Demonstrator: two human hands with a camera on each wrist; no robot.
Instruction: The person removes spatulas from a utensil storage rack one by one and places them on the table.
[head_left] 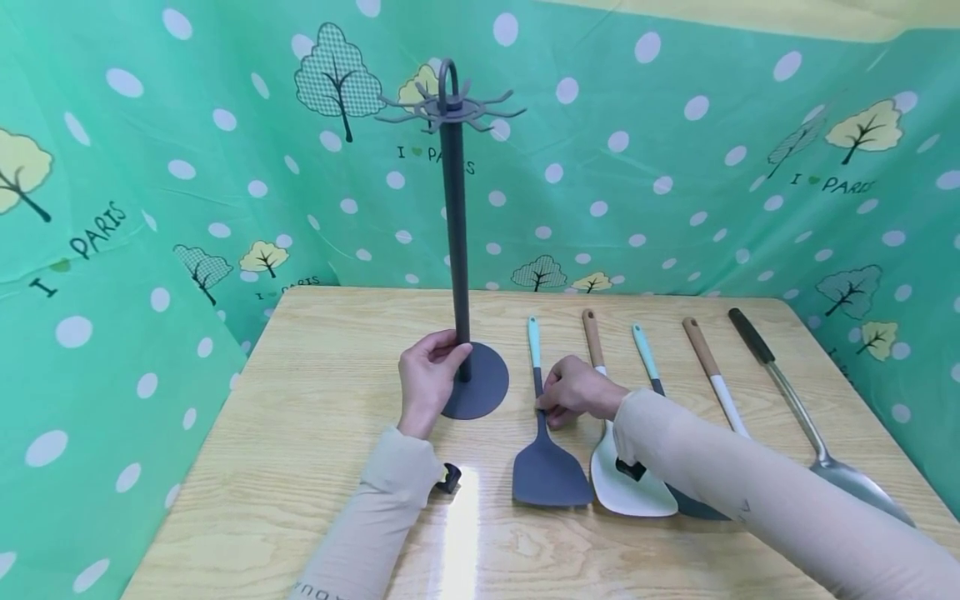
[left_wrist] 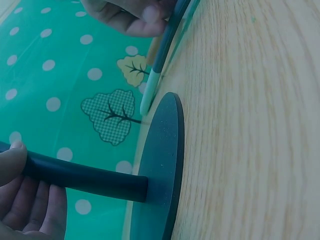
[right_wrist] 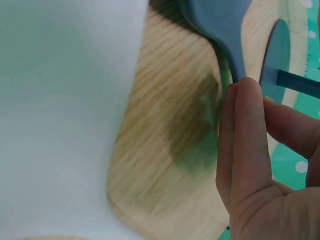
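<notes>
A dark utensil stand (head_left: 456, 208) with a round base and a ring of hooks on top stands upright on the table. My left hand (head_left: 429, 375) grips its pole low down, thumb on one side and fingers on the other, as the left wrist view also shows. To the right of the base, my right hand (head_left: 576, 390) pinches the handle of a dark grey spatula (head_left: 550, 475) with a turquoise handle end. In the right wrist view that spatula's neck (right_wrist: 232, 55) runs in between thumb and fingers. Its blade is low over the table; whether it touches I cannot tell.
Right of it lie a white spatula (head_left: 626, 492) with a wooden handle, a second turquoise-handled utensil (head_left: 645, 350), another wooden-handled one (head_left: 701, 346) and a metal turner (head_left: 798, 408) with a black grip. My right forearm covers parts of them. Green patterned cloth (head_left: 600, 208) hangs behind the table.
</notes>
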